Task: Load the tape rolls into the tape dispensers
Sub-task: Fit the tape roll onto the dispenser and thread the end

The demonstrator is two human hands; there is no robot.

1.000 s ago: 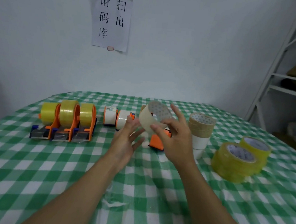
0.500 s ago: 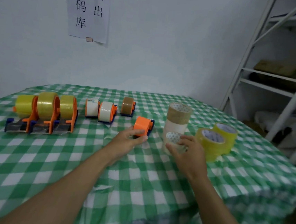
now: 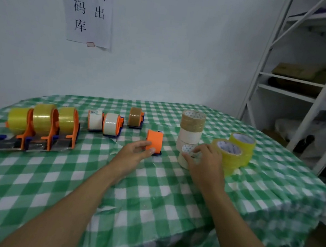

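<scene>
Wall notice [image 3: 89, 10] reads 请扫码出库; right hand [image 3: 204, 161] grips white roll [image 3: 187, 148].

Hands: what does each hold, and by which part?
The left hand grips the orange dispenser at its near end; the right hand grips the small white tape roll around its rim.
</scene>
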